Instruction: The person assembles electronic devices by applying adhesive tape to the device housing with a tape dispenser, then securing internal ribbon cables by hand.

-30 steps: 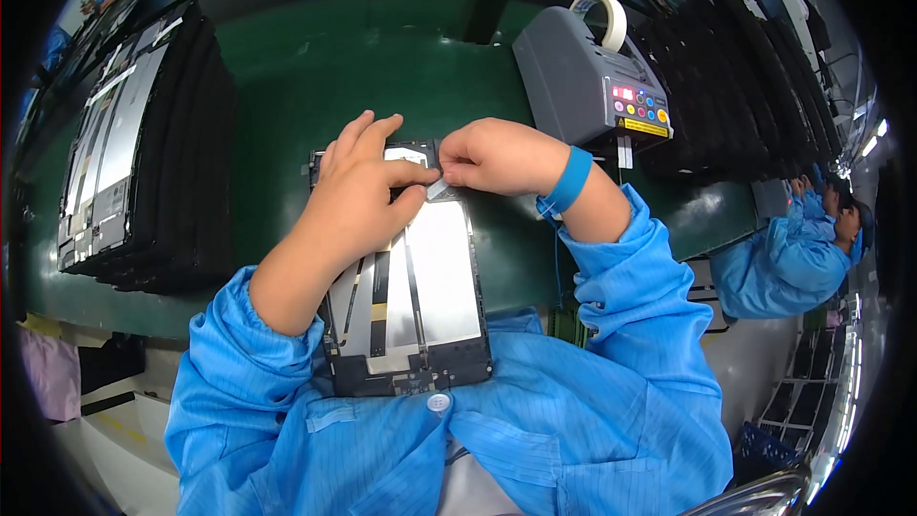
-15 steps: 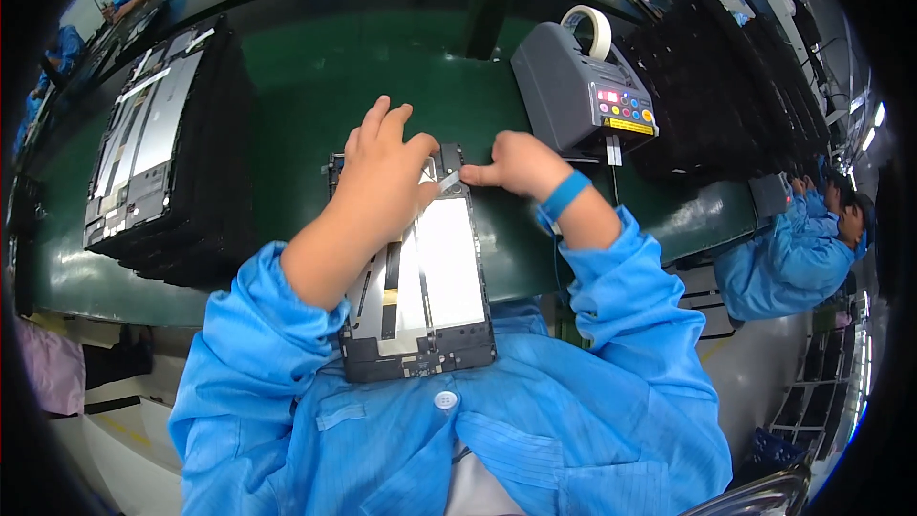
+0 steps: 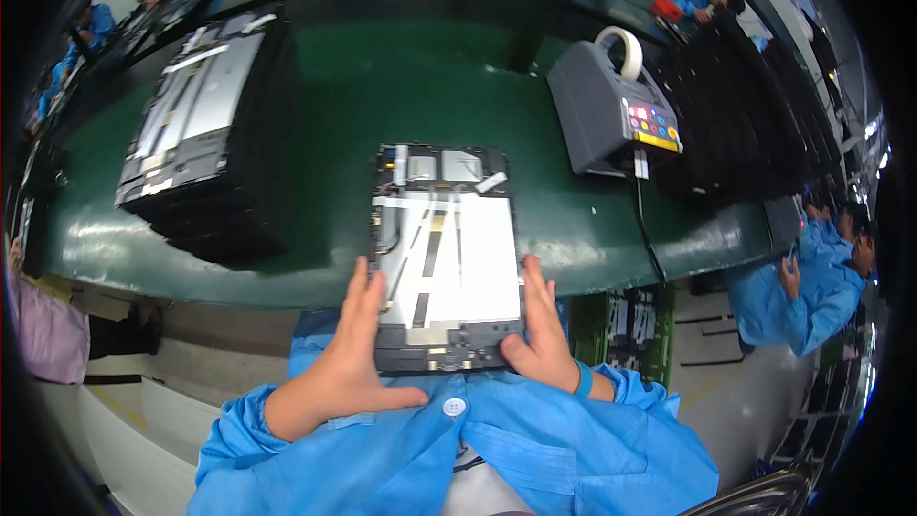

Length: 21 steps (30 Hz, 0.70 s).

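An opened tablet (image 3: 489, 263) lies in front of me over the near edge of the bench, its bright battery and dark flat cables facing up. Pieces of white tape show on it, one a slanted strip (image 3: 491, 182) near the far right corner. My left hand (image 3: 346, 363) is at the tablet's left side, fingers stretched along the edge and thumb spread out below the near edge. At the near right corner my right hand (image 3: 546, 334) grips the tablet, thumb on top and fingers along the side. A blue band circles my right wrist.
A tall stack of similar opened tablets (image 3: 205, 100) stands at left on the green bench (image 3: 334, 76). Farther right are a grey tape dispenser (image 3: 597, 105) with a tape roll, its cable (image 3: 650, 239), and dark stacks (image 3: 731, 105). Co-workers in blue sit around.
Both hands have left the tablet's far end and come back to its near sides. The slanted tape strip there is now uncovered. My view has shifted slightly.
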{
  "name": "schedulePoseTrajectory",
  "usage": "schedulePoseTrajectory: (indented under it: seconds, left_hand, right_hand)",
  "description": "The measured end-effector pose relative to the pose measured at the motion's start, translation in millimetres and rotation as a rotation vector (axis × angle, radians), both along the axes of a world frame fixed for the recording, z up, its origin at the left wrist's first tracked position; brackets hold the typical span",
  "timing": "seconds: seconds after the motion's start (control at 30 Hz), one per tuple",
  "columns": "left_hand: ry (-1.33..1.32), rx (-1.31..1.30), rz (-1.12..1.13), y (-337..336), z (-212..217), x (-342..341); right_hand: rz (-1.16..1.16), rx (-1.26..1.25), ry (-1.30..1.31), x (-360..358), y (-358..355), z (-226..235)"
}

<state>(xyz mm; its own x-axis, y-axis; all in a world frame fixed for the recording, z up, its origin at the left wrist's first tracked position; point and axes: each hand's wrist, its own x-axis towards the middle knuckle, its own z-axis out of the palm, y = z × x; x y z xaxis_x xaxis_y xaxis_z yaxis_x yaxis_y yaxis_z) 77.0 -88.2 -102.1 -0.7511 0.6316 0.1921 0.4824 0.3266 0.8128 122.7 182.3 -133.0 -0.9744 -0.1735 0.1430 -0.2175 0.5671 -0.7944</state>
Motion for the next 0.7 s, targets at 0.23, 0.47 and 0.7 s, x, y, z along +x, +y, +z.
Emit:
schedulePoseTrajectory:
  seconds: [0.23, 0.47, 0.7]
  left_hand:
    - [0.390, 0.042, 0.181, -34, 95, -29]
    - [0.457, 0.352, 0.363, -141, 162, -107]
    - [0.222, 0.283, 0.424, -182, 110, -161]
  right_hand:
    - [0.247, -0.761, 0.142, -63, -64, 69]
    - [0.292, -0.589, 0.323, -174, -180, 138]
    - [0.171, -0.295, 0.261, -217, -207, 115]
